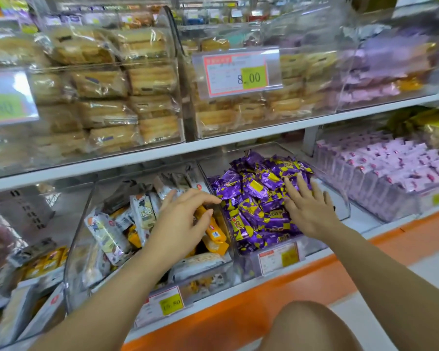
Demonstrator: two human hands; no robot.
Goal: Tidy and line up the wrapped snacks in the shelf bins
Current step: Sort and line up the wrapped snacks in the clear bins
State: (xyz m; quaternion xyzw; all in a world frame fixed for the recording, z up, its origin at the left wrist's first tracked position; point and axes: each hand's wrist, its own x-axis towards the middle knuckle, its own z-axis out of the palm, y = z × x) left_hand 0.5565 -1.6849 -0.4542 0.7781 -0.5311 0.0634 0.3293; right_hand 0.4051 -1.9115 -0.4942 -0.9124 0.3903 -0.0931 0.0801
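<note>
Head view, edges: the white shelf board [213, 143] runs close above the lower bins, so little room is left over their back halves; an orange base strip [264, 295] is seen below them.
Open room: the clear bin [312, 247] is heaped nearly to its rim, while gaps are left among the packs in the neighbouring middle bin [76, 236].
Task's thing: the purple-and-yellow wrapped snacks [254, 198] are piled loosely in the clear bin on the lower shelf.
Right hand [307, 206]: it is laid flat on the pile, fingers straight and spread.
Left hand [185, 219]: it is held over the middle bin with fingers loosely bent and apart; nothing is seen gripped.
Materials: the bins are of hard transparent plastic; the purple wrappers are glossy and crinkled; an orange pack [214, 233] and white packs [107, 234] are flat and rectangular.
Hard to make out: the bread packs [107, 82] and pink packs [390, 168] are blurred, and the small print on the price tag [236, 72] cannot be read.
Cut off: both forearms are cropped at the bottom edge.
</note>
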